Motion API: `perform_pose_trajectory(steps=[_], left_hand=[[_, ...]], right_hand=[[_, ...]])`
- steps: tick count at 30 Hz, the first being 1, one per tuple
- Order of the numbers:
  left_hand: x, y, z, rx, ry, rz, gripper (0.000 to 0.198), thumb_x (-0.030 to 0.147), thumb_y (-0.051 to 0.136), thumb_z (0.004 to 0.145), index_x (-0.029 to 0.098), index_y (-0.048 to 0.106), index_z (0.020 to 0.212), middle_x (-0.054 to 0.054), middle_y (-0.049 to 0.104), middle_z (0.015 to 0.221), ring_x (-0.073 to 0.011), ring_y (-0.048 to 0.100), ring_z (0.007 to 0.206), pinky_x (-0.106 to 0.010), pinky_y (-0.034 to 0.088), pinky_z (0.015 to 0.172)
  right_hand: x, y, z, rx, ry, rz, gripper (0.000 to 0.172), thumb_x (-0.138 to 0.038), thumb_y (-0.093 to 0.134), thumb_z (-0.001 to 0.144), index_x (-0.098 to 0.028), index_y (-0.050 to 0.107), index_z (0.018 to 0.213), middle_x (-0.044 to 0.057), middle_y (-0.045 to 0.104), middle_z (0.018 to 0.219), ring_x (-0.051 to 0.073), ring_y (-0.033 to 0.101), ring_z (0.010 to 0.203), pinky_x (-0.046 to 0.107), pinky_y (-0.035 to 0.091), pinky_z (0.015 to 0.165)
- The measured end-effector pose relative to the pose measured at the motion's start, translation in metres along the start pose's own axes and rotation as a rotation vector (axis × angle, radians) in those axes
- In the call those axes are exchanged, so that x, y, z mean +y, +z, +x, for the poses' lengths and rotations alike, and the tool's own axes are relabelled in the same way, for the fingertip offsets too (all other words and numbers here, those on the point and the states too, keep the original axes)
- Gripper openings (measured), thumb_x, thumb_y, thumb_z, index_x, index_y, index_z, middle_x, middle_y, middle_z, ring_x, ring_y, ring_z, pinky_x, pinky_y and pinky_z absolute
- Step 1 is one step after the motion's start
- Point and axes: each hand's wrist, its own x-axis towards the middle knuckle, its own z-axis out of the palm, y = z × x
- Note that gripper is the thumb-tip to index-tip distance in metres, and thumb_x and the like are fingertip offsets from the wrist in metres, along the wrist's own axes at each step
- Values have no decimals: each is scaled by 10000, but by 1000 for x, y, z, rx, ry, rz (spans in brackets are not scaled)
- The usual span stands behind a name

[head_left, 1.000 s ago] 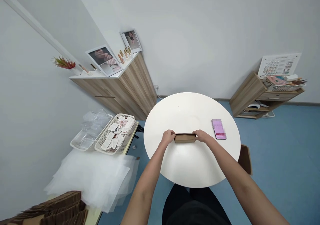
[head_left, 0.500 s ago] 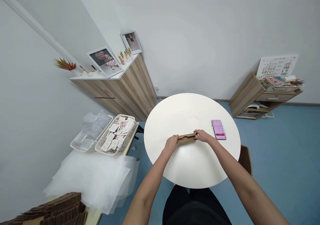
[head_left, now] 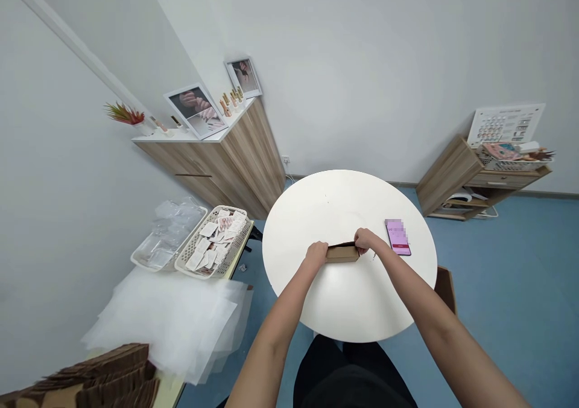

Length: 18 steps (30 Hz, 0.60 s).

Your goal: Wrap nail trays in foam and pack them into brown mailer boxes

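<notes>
A small brown cardboard box [head_left: 342,255] is on the round white table [head_left: 344,305], between my two hands. My left hand [head_left: 317,253] grips its left end, fingers closed at the edge. At the opposite end my right hand [head_left: 363,241] is closed on the corner near the top flap. A thin dark gap shows along the box's upper edge; what is inside cannot be seen. To the right of my right hand lies a phone [head_left: 398,237] with a lit pink screen.
On the left, a side table holds a basket of small packets [head_left: 215,242], a tray of clear plastic bags [head_left: 169,233], white sheets [head_left: 167,317] and stacked flat cardboard [head_left: 113,378]. A wooden cabinet [head_left: 244,160] stands behind; a brown carton [head_left: 446,287] sits right of the table.
The box's top has been folded further over, and its plain front side now faces me. Both hands have shifted slightly right with it; the view has moved a little.
</notes>
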Motion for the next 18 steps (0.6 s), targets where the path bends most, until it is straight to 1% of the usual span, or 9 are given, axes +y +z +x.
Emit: perform_pose_trajectory(steps=[3, 6, 9, 11, 13, 14, 15, 16, 18], left_hand=[[0, 1, 1, -4, -2, 6, 244, 103, 609, 805, 170, 604, 1040, -103, 655, 1040, -232, 647, 978, -296, 497, 811], [-2, 4, 4, 0, 0, 6, 255, 110, 613, 804, 177, 600, 1050, -99, 652, 1050, -231, 643, 985, -300, 500, 824], [-4, 8, 7, 9, 8, 2, 257, 108, 613, 807, 176, 597, 1054, -98, 647, 1053, -229, 640, 979, -300, 503, 825], [-3, 12, 6, 28, 16, -3, 276, 96, 594, 819, 170, 591, 1085, -103, 642, 1048, -230, 639, 978, -305, 501, 838], [-2, 19, 2, 61, 24, -7, 360, 80, 562, 834, 156, 553, 1186, -121, 632, 1069, -239, 632, 1001, -328, 493, 876], [0, 23, -1, 81, 27, -7, 428, 72, 540, 841, 147, 510, 1261, -138, 619, 1109, -249, 619, 1042, -351, 479, 916], [1, 29, -4, 111, 29, -5, 500, 65, 512, 848, 139, 450, 1339, -157, 600, 1164, -262, 594, 1101, -383, 455, 967], [2, 35, -7, 155, 30, -2, 570, 58, 481, 853, 136, 376, 1408, -173, 573, 1228, -274, 556, 1172, -420, 418, 1020], [4, 51, -13, 273, 31, 6, 675, 37, 414, 855, 150, 235, 1496, -183, 503, 1353, -286, 445, 1310, -485, 326, 1101]], right_hand=[[-1, 1, 3, -19, 15, -12, 158, -34, 571, 711, -113, 676, 798, 68, 692, 608, 149, 662, 564, 210, 494, 560], [0, 2, 2, 1, 12, -41, 271, -28, 572, 716, -120, 667, 952, 54, 701, 648, 148, 661, 579, 218, 491, 567], [3, 5, -4, 60, -5, -97, 369, -51, 610, 708, -141, 644, 1064, 72, 719, 778, 173, 676, 670, 245, 490, 605], [5, 13, -10, 115, -34, -140, 371, -106, 634, 718, -155, 645, 1085, 108, 711, 941, 207, 679, 822, 268, 495, 675], [9, 28, -16, 175, -71, -180, 394, -193, 633, 754, -160, 630, 1146, 153, 647, 1156, 258, 625, 1040, 308, 489, 792], [12, 39, -19, 208, -87, -201, 446, -243, 623, 774, -159, 600, 1212, 175, 586, 1266, 291, 564, 1152, 342, 476, 858], [16, 53, -21, 259, -104, -230, 562, -274, 615, 787, -159, 514, 1328, 195, 498, 1379, 325, 479, 1254, 390, 446, 930], [20, 68, -22, 364, -140, -304, 678, -316, 610, 793, -166, 408, 1423, 200, 415, 1460, 349, 415, 1309, 438, 419, 977], [29, 98, -21, 530, -214, -388, 843, -349, 597, 798, -184, 197, 1521, 167, 211, 1585, 367, 253, 1414, 501, 330, 1072]])
